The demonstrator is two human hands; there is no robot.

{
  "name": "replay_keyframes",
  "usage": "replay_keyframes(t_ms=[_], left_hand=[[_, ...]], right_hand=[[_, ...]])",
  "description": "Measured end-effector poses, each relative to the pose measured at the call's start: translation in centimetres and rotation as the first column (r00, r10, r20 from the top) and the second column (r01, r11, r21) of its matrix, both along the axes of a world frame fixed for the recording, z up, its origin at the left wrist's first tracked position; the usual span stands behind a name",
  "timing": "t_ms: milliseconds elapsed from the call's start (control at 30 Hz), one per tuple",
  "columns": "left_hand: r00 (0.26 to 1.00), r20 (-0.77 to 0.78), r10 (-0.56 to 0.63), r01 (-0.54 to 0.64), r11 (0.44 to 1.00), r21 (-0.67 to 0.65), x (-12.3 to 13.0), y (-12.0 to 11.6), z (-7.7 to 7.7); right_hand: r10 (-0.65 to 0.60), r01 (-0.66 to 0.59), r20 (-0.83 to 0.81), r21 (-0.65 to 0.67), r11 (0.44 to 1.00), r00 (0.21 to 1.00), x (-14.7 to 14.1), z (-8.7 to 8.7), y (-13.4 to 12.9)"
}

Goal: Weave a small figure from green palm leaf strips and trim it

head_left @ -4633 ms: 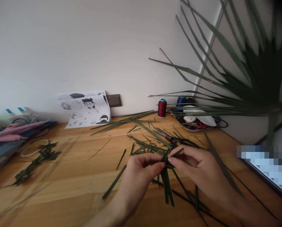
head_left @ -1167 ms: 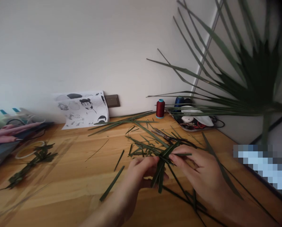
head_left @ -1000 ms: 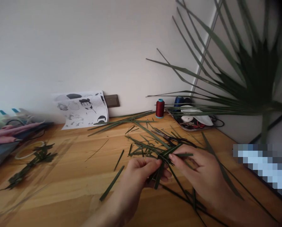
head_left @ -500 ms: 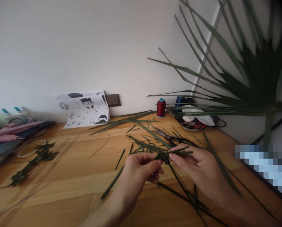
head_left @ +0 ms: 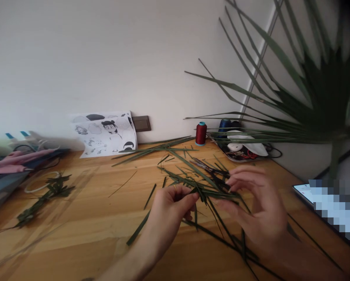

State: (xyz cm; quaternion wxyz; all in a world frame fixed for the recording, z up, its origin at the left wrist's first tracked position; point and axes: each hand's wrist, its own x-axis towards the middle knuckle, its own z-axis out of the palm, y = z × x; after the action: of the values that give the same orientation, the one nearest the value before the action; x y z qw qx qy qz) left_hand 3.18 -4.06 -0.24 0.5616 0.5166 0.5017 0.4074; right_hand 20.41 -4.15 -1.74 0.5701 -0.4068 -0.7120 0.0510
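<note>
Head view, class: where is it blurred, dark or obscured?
Head view, left edge: the pink tool looks blurred; head view, right: the palm leaf darkens toward a black upper corner, and pixel blocks cover much of the screen; head view, centre: held leaf strips dark, overlaps unclear.

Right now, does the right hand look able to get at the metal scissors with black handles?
Probably yes: the right hand is close beside the scissors, and nothing bulky seems between; nearby green leaf strips are thin. Contact is unclear.

2 bare forearms (head_left: 140,249) reach in from below; the left hand (head_left: 170,208) is curled in a fingertip pinch, the right hand (head_left: 263,210) arches, thumb (head_left: 235,212) spread apart from its bent fingers (head_left: 249,178).
</note>
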Motion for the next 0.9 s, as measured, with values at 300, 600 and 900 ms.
replay_keyframes(t_ms=[300,600,900], left_hand=[[0.992,-0.125,0.033,-0.021,0.996,0.090,0.0,0.4,-0.8],[0.992,-0.123,-0.038,0.054,0.991,0.124,-0.2,0.7,-1.2],[0.970,-0.190,-0.149,0.195,0.948,0.250,-0.6,0.9,-1.5]], right_hand=[[-0.058,-0.096,0.540,0.253,0.963,0.840,0.5,0.3,0.8],[0.097,-0.091,0.558,-0.038,0.995,0.824,0.2,0.0,1.4],[0.316,-0.179,0.197,-0.509,0.842,0.928,0.1,1.1,1.1]])
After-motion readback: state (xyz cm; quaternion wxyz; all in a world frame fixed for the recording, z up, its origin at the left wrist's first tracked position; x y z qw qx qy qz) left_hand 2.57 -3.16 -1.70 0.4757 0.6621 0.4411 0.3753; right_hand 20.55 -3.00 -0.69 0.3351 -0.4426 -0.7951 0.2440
